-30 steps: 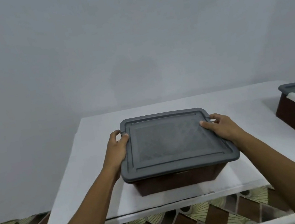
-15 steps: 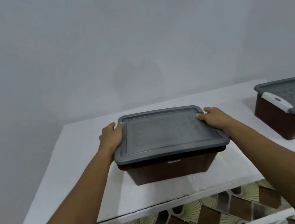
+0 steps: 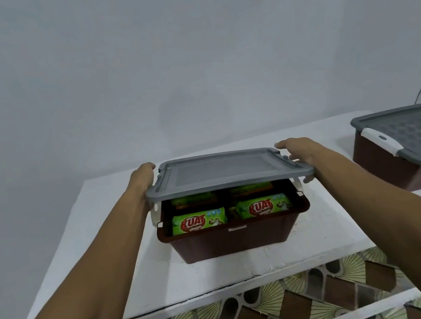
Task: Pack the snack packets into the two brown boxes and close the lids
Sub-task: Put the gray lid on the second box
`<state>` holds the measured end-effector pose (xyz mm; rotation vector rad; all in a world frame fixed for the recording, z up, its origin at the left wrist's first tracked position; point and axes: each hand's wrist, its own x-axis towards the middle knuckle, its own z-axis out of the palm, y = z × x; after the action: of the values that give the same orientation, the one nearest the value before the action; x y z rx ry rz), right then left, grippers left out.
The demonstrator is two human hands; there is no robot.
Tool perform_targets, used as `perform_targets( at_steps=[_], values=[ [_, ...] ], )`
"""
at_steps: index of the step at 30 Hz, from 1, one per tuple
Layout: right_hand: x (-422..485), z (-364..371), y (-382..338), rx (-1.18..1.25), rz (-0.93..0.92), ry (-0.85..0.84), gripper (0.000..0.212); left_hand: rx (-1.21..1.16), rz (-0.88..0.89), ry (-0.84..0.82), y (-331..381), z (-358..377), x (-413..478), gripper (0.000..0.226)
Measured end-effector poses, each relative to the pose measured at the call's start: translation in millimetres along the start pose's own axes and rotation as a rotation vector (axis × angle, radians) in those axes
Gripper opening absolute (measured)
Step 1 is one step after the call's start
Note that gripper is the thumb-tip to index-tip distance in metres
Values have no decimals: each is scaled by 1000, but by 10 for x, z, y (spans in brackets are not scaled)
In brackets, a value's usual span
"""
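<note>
Both hands hold the grey lid [image 3: 223, 174] over the near brown box [image 3: 234, 241], w/ a gap open along the near side. Whether the far edge touches the rim can't be told.

L hand [image 3: 144, 183] is on the lid's left side, fingers wrapped over the edge, tips hidden. R hand [image 3: 297, 151] pinches the right side – thumb on top, fingers curled under.

Snack packets are inside the box: two green ones (KUAT in red) in front, left packet [image 3: 198, 221] and right packet [image 3: 263, 206] side by side, plus more behind in shadow.

The box sits mid-table, on the white table [image 3: 222, 271]. The second brown box [image 3: 389, 171] – grey lid on, white latch [image 3: 380, 140] showing – stands well apart at the right. Patterned floor tiles [image 3: 257, 315] show below.
</note>
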<state>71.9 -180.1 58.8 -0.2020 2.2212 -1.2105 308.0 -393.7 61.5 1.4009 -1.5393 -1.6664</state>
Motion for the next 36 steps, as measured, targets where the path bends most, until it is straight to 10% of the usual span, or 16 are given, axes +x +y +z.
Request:
perform_targets(
  at_steps=[8,12,21,30,36],
  values=[
    [37,121,234,-12,-139,-3,35,80,28,-102,-271,-6,64,29],
    [-22,179,497,16,-159,-59,67,237,56,-130,-502,-135,120,49],
    [-60,50,742,97,-144,-265,49,91,-2,-375,-644,-374,68,37],
    [-84,97,678,57,-203,-187,41,366,287,-88,-649,-262,-57,33],
    [-113,100,665,-12,-224,-162,43,-243,-100,-353,-688,-548,51,15]
  ],
)
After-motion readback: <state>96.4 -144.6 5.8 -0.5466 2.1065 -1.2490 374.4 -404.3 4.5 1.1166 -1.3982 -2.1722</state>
